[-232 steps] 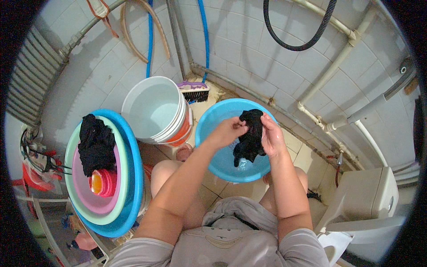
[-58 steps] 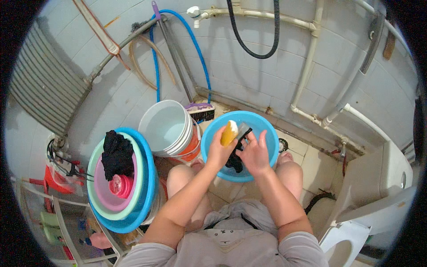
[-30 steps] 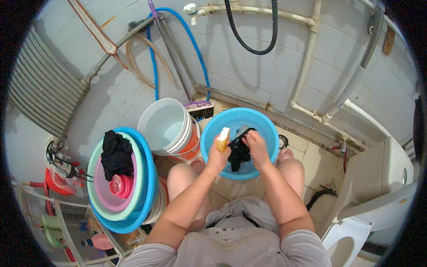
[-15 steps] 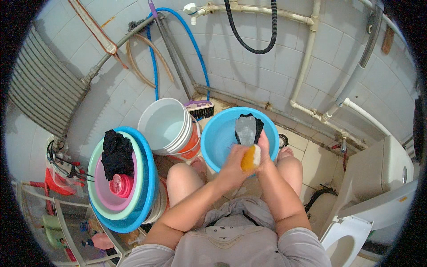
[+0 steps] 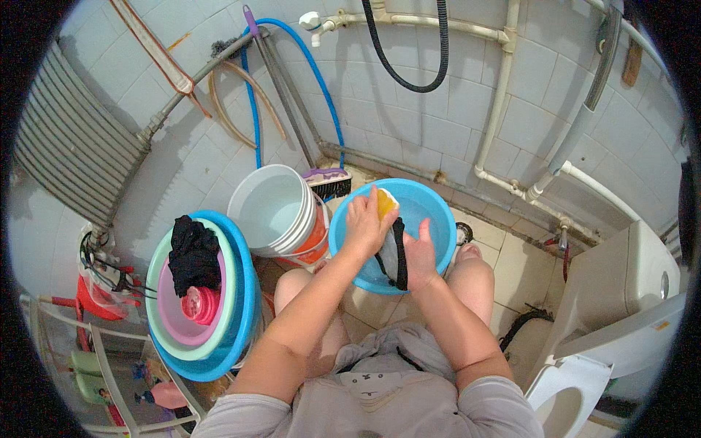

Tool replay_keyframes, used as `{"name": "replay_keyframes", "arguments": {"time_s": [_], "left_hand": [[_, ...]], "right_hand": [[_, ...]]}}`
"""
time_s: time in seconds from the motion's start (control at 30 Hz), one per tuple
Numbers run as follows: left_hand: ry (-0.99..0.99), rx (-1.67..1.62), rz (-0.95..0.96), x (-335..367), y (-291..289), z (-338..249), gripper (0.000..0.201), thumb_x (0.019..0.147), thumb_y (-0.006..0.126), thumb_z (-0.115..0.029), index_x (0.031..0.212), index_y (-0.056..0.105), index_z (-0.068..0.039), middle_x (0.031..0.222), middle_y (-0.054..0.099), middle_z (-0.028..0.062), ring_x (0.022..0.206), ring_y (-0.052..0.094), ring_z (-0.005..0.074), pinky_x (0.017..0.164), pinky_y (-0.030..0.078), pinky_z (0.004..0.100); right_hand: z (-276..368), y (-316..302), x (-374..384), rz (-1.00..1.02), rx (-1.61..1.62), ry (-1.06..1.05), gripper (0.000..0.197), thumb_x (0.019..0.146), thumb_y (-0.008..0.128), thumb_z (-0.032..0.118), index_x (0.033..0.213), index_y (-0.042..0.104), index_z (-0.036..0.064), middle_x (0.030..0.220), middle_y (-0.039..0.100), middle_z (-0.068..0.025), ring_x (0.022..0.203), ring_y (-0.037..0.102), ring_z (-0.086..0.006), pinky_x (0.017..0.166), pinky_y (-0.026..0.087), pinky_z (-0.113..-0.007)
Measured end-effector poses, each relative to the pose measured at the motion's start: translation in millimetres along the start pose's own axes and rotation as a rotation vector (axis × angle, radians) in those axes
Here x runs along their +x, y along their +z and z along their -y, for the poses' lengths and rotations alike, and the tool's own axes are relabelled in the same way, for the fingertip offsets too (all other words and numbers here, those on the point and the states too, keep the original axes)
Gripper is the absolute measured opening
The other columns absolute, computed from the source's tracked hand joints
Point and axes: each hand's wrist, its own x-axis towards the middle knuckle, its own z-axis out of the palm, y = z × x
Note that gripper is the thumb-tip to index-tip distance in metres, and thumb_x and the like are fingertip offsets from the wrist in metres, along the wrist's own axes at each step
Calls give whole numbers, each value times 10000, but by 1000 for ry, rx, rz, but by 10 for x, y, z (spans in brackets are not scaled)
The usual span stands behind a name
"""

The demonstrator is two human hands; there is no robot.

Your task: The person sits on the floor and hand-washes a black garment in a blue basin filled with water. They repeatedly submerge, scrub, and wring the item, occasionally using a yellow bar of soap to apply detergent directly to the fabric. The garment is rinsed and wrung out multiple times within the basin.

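Over the light-blue basin (image 5: 447, 219), my left hand (image 5: 363, 225) is closed around a yellow-and-white scrubber (image 5: 386, 204). Just below the scrubber is a black item with a grey, sole-shaped face (image 5: 393, 257), tilted with its black edge toward my right hand; I cannot make out whether it is a sock or a shoe. My right hand (image 5: 419, 257) supports it from the right, thumb pointing up and away, its other fingers mostly hidden behind the item. Water shows in the basin, which sits between my knees.
A white bucket (image 5: 255, 208) of water stands left of the basin, beside a purple-headed broom (image 5: 326, 175). Nearer left are stacked basins (image 5: 247, 306) with black cloth (image 5: 193, 255) and a pink container (image 5: 201, 304). A toilet (image 5: 606, 306) stands at right; pipes (image 5: 502, 95) run along the tiled wall.
My left hand and the scrubber have moved up and left, to the item's far end. The grey-faced item has turned on edge and dropped nearer me; my right thumb now sticks out.
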Motion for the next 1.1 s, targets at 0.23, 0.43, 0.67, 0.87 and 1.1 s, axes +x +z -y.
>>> {"name": "replay_keyframes", "arguments": {"time_s": [0.23,0.43,0.67,0.87,1.1], "left_hand": [[415,-67,167,-596,-178,-343,716,767,634,-342,1330,311,-40,1028,463,159,918,434,325,800,360,416],[86,-2,8,-61,17,44,671,805,584,-361,1324,327,-23,1034,458,179,916,430,329,794,356,410],[285,-91,68,-580,-109,-454,682,794,601,-340,1338,320,-40,1033,450,195,930,431,325,812,357,416],[352,110,-203,-127,36,-86,661,784,624,-290,1307,339,-3,973,471,182,900,445,332,769,377,404],[367,29,21,-503,-243,-472,687,800,586,-372,1333,319,-31,977,466,146,863,450,317,739,376,411]], "right_hand": [[202,-77,-77,38,-134,-115,785,837,144,678,1201,463,60,1134,547,-107,1050,516,-260,940,366,-370],[-8,367,-169,-32,-135,-47,792,848,184,662,1310,343,39,1311,405,-93,1213,356,-233,1023,245,-368],[183,-243,-31,417,-15,-83,758,836,193,680,1245,419,83,1226,481,-88,1151,429,-228,986,307,-359],[43,222,-131,-8,-188,-31,917,765,159,765,1357,262,73,1350,355,-94,1232,324,-266,1018,238,-396],[68,-173,-45,-88,-193,-145,740,842,210,667,1278,394,99,1261,454,-64,1164,409,-191,996,283,-337]]}}
